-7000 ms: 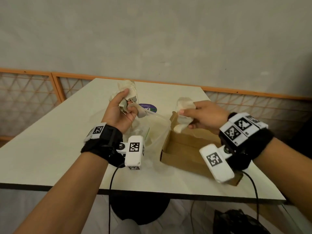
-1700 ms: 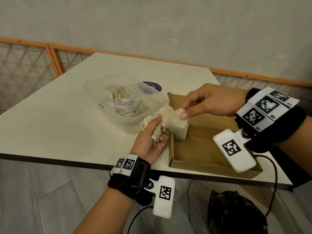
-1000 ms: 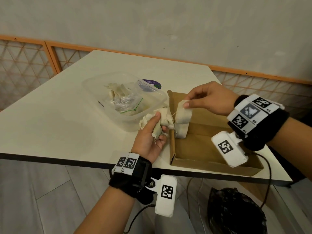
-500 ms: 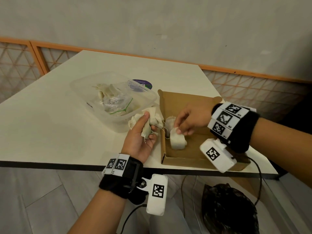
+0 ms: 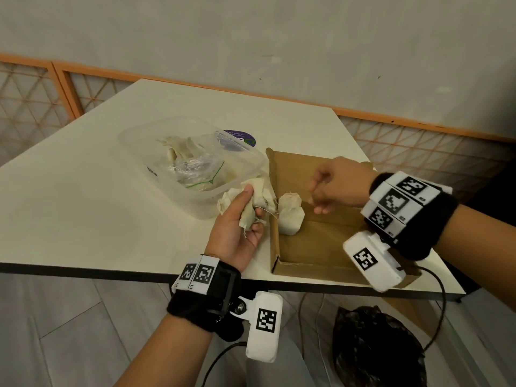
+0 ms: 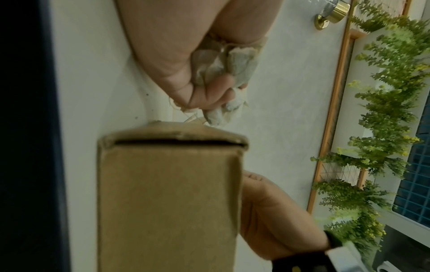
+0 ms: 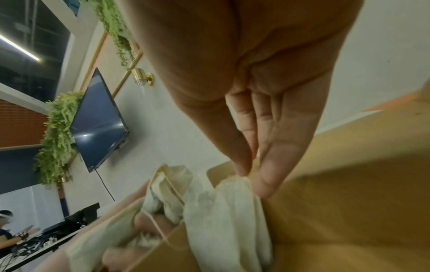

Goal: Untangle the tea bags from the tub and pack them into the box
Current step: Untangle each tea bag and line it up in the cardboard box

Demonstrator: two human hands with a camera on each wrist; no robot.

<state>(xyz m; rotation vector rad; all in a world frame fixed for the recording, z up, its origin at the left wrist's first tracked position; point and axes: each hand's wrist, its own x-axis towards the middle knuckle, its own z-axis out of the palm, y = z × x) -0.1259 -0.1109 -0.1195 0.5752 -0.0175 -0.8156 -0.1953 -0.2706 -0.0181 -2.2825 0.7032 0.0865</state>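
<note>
My left hand (image 5: 250, 216) grips a clump of tangled cream tea bags (image 5: 258, 195) between the clear plastic tub (image 5: 139, 141) and the cardboard box (image 5: 321, 247); the left wrist view shows my curled fingers (image 6: 209, 92) round the clump (image 6: 239, 66). Two tea bags (image 5: 290, 219) lie in the box's near-left corner, with thin strings running back to the clump. My right hand (image 5: 318, 196) hovers over the box just right of them, fingers straight and holding nothing. More tea bags (image 5: 178, 146) and a crumpled plastic bag (image 5: 195, 171) lie in the tub.
A purple round disc (image 5: 241, 136) lies behind the tub. The box stands near the table's front edge (image 5: 111, 272). A black bag (image 5: 374, 347) and cables are on the floor below. Another person sits far off in the right wrist view (image 7: 4, 222).
My right hand lowered a tea bag into the box, let go of it and drew back to the right. The left hand still holds its clump.
</note>
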